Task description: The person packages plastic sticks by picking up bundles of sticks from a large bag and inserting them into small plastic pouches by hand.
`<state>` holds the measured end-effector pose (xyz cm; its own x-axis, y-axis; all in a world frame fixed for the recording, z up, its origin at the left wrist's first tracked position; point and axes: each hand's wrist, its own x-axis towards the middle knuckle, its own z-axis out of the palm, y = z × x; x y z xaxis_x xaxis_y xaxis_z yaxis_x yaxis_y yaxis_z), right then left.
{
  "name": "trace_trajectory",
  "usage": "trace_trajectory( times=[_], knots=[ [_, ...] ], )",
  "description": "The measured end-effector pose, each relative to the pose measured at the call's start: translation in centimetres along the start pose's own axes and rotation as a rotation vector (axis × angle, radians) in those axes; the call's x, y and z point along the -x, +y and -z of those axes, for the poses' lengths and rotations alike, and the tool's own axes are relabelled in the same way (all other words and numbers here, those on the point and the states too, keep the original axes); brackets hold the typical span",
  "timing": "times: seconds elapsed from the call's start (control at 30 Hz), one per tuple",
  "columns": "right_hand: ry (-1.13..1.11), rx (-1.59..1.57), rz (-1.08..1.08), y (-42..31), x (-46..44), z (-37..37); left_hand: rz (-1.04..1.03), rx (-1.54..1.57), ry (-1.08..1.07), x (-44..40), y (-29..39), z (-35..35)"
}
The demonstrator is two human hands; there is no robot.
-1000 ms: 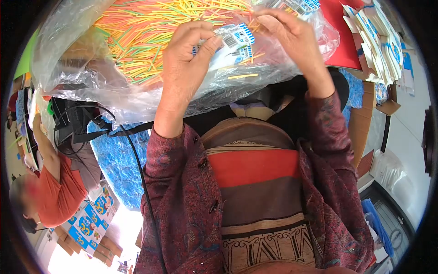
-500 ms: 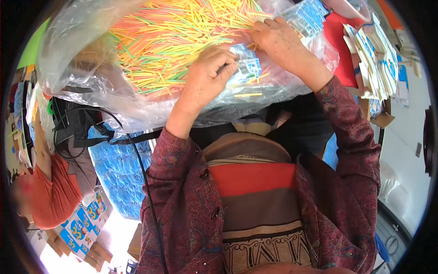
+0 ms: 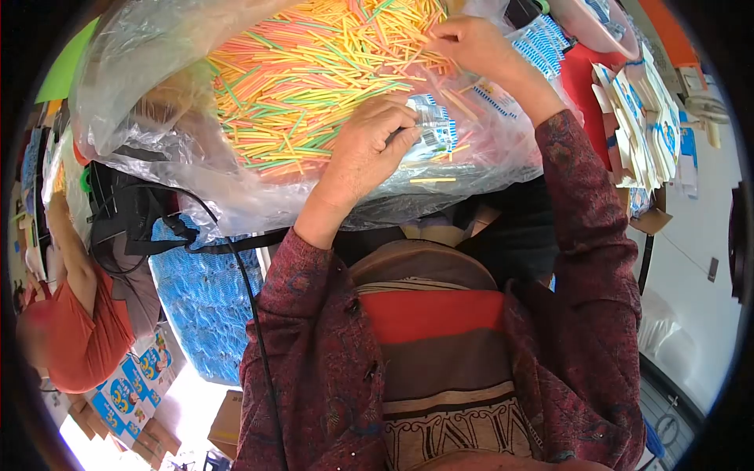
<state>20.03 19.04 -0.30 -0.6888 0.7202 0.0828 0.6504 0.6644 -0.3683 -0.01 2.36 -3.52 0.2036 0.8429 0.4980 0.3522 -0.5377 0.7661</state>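
Observation:
A heap of thin coloured sticks (image 3: 306, 86), yellow, orange, pink and green, lies in a large clear plastic bag (image 3: 188, 177). At the heap's near right edge, my left hand (image 3: 372, 145) is closed around one end of a small blue-and-white printed packet (image 3: 433, 129). My right hand (image 3: 479, 51) reaches over the heap's far right side. Its fingertips are pinched together among the sticks there; what they grip, if anything, is too small to make out. More blue-and-white packets (image 3: 540, 45) lie just right of my right hand.
A pink basin (image 3: 601, 27) holding packets stands at the far right, with a stack of folded white-and-blue cartons (image 3: 644, 118) nearer. A blue patterned bundle (image 3: 200, 302) sits at left. A black cable (image 3: 250, 290) hangs down. Another person in an orange shirt (image 3: 86, 330) is at left.
My right hand has moved away from me, off the packets beside it and further over the sticks. My left hand still holds the packet in nearly the same place.

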Motion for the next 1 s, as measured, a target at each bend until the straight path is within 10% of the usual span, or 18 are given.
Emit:
trace_trajectory(
  times=[1.0],
  knots=[
    [0.344,0.487,0.275,-1.9,-1.7,-0.5,0.012,0.028,-0.007,-0.1,0.1,0.0]
  ],
)
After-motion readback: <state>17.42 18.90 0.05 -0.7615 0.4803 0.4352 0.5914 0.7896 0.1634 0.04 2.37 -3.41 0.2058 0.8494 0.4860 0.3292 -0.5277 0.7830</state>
